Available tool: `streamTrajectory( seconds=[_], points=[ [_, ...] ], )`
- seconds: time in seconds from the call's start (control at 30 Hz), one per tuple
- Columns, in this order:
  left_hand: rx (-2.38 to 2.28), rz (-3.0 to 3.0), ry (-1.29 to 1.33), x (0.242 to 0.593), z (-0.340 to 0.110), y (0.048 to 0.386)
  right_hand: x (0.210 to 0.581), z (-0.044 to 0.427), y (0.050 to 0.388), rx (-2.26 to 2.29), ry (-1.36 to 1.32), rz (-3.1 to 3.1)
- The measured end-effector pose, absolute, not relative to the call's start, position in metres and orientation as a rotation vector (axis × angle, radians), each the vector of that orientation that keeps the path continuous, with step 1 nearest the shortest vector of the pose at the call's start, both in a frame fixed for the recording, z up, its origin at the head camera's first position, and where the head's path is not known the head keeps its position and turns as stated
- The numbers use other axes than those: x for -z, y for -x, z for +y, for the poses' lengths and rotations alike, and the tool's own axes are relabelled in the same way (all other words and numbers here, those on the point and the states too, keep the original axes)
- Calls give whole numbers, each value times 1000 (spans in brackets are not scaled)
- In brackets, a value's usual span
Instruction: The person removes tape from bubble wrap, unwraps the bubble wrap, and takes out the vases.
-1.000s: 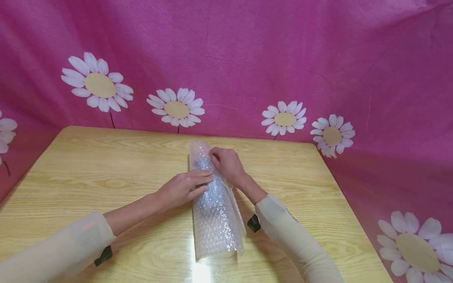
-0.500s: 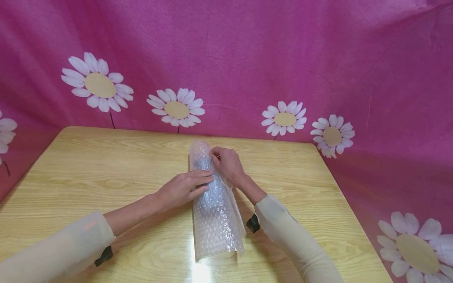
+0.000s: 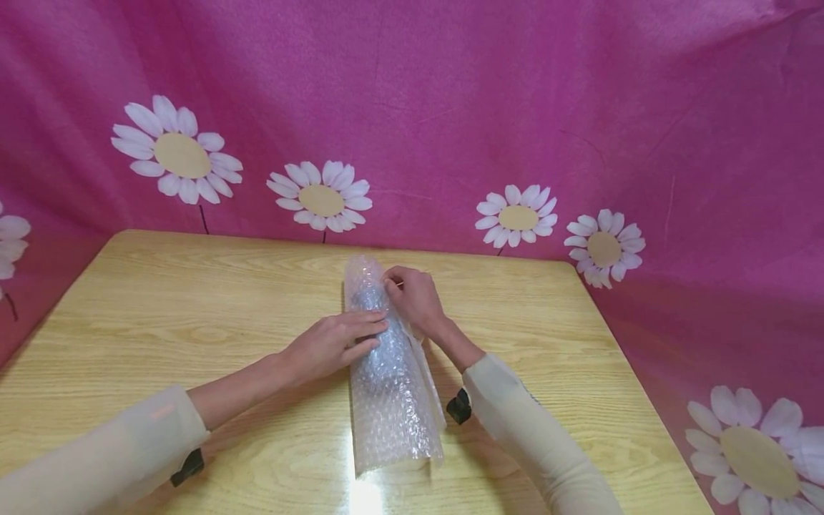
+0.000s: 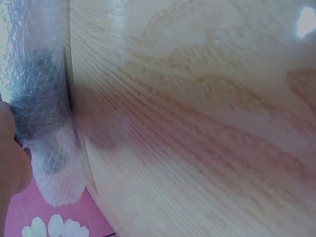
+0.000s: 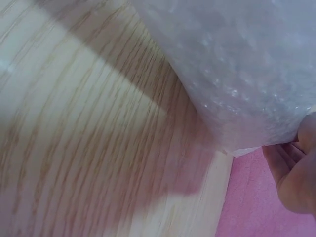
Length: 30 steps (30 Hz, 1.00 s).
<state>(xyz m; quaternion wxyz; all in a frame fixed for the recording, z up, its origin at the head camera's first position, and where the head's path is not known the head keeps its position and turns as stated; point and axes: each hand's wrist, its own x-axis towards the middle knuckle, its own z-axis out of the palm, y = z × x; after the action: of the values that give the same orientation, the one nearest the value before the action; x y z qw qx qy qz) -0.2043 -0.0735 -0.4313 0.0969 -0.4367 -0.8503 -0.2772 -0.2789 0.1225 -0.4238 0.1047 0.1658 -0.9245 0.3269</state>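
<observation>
A roll of clear bubble wrap (image 3: 393,422) lies lengthwise on the table, wrapped around a dark bluish thing that shows only blurred through the film. My left hand (image 3: 328,347) rests on top of the roll, fingers extended across it. At the far right side, my right hand (image 3: 415,300) pinches the wrap's edge between thumb and curled fingers. In the right wrist view, the fingertips of the right hand (image 5: 296,173) meet the rim of the bubble wrap (image 5: 237,64). The left wrist view shows the bubble wrap (image 4: 57,187) with its darker contents.
The wood-grain table (image 3: 193,300) extends around the roll on all sides. Behind it hangs a magenta curtain (image 3: 418,107) with printed white daisies. A black wrist device (image 3: 460,408) sits under the right sleeve, another black device (image 3: 188,467) under the left sleeve.
My right hand shifts very slightly to the right at the wrap's edge. The left hand and the roll stay practically where they were.
</observation>
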Motion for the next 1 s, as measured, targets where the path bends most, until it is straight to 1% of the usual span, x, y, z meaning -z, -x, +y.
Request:
streamTrajectory(
  seconds=[0.17, 0.5, 1.0],
  points=[
    [824, -2515, 1293, 432, -74, 205, 424, 124, 280, -1017, -426, -2721],
    [848, -2539, 1286, 432, -73, 205, 421, 127, 276, -1125, -382, -2704],
    [832, -2535, 1278, 433, -75, 205, 424, 138, 276, -1148, -308, -2738]
  ],
)
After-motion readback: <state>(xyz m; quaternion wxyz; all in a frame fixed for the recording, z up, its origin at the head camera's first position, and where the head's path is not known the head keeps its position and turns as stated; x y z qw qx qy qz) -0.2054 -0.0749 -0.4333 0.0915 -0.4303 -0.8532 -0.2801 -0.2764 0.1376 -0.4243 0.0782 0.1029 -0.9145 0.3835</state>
